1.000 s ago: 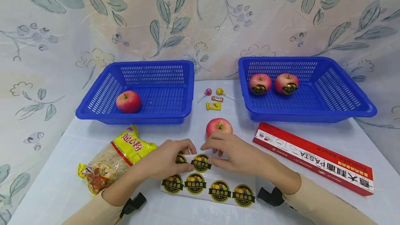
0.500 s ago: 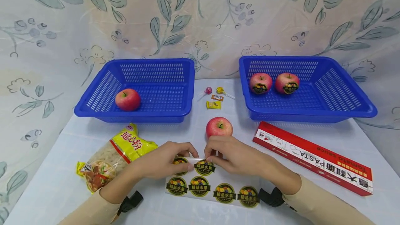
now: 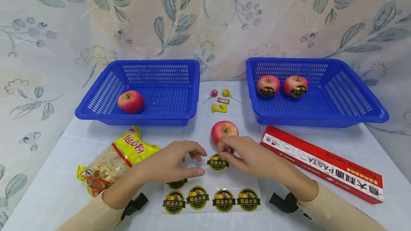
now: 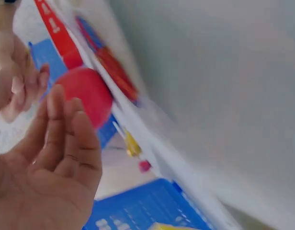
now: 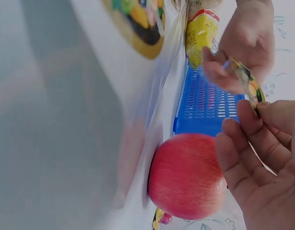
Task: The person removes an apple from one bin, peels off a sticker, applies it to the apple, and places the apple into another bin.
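Observation:
My right hand (image 3: 247, 156) pinches a round black-and-gold fruit sticker (image 3: 216, 163) by its edge between thumb and index finger. In the right wrist view, the sticker (image 5: 251, 86) stands up thin from the fingertips. My left hand (image 3: 173, 161) is just left of it, fingers loosely bent, thumb apart and nothing held. Below both hands lies a white sticker sheet (image 3: 231, 182) with several such stickers along its near edge; one at its left is partly hidden by the left hand. A red apple (image 3: 223, 131) sits just beyond the right hand, with no sticker showing.
A blue basket (image 3: 154, 119) at back left holds one plain apple (image 3: 131, 102). Another blue basket (image 3: 321, 119) at back right holds two stickered apples (image 3: 268, 85). Candies (image 3: 219, 108) lie between them. A pasta bag (image 3: 112, 163) lies left, a red-and-white pasta box (image 3: 324, 165) right.
The sticker has come off the sheet in my right hand's pinch. My left hand has let go of the sheet and opened, and the sheet has slid slightly toward the near left.

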`<state>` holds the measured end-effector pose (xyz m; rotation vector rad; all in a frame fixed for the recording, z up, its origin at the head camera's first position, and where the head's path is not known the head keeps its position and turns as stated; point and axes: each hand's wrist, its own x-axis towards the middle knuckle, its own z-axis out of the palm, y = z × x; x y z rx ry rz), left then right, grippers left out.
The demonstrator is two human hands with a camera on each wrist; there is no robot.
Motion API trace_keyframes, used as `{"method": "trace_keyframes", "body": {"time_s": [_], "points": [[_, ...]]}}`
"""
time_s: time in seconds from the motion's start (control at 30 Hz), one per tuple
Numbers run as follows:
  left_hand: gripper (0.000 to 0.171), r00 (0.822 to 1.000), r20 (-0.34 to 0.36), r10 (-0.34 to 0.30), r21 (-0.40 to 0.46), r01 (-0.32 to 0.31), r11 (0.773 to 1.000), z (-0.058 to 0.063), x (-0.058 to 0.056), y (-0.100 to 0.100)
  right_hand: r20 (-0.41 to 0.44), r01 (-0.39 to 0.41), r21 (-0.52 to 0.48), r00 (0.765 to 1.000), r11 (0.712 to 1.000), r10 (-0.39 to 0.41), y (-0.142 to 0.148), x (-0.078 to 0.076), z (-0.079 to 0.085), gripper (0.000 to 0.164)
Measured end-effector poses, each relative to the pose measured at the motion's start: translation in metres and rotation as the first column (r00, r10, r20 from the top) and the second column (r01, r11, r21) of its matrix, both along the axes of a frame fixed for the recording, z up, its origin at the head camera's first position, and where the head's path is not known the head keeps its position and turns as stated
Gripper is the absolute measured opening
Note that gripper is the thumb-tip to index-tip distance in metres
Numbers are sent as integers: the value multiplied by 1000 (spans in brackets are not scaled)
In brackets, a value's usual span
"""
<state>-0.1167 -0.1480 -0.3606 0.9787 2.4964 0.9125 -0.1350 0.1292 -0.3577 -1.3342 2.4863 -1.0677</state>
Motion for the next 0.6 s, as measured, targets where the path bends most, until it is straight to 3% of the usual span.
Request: {"method": "trace_keyframes", "body": {"time_s": [0.1, 0.2, 0.33, 0.43, 0.6], "points": [[20, 999, -20, -31, 99, 33, 995, 2, -5, 12, -19, -10, -21, 1000, 1000, 10, 2, 0, -1, 7], [2, 998, -59, -17, 129, 25, 991, 0, -6, 19, -30, -5, -38, 1000, 999, 4, 3, 0, -1, 11], [4, 988, -152, 33, 105, -17, 994, -1, -7, 26, -68, 41, -34, 997, 999, -43, 7, -3, -2, 16], [2, 966, -252, 58, 53, -46, 998, 2, -8, 32, -124, 82, -40, 988, 996, -86, 12, -5, -3, 15], [6, 914, -396, 85, -17, -100, 995, 0, -13, 46, -219, 166, -41, 961, 985, -171, 18, -8, -5, 16]]}}
